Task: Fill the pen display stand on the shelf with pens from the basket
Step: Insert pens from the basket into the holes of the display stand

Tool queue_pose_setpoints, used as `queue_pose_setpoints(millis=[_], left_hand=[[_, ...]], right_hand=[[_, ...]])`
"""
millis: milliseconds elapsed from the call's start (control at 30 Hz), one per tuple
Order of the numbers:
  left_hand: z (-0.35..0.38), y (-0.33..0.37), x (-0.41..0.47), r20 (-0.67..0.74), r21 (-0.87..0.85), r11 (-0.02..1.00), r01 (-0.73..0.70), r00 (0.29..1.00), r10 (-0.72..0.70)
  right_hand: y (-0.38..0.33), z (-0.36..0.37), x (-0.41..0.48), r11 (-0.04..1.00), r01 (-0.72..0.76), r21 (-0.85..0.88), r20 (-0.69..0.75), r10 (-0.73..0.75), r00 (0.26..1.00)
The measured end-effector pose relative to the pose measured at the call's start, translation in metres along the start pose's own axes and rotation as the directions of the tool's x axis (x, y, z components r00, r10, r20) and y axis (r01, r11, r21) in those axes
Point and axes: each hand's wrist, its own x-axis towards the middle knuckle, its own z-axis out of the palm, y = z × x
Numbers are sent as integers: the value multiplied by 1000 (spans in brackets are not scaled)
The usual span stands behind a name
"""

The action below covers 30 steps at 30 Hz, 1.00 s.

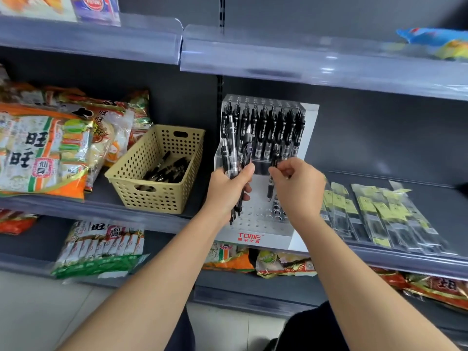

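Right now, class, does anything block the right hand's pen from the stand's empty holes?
Nothing visible does. The pen, pinched in the right hand, hangs tip-down over the open front holes of the stand; the left hand holds its bundle aside.

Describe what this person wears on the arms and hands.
The left hand and right hand are bare: no gloves, rings, watch or bracelets. The left forearm and right forearm are uncovered too; no sleeve shows.
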Motion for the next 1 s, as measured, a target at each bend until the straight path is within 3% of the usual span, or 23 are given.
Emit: queue_pose_setpoints(millis=[367,1000], left_hand=[[2,-11,2,11,-8,1000,7,1000,-7],[2,-18,5,81,-18,999,-32,996,34]], right_hand=[[12,9,-7,968,-32,-250,76,53,996],[20,16,-5,943,33,-331,148,17,989]])
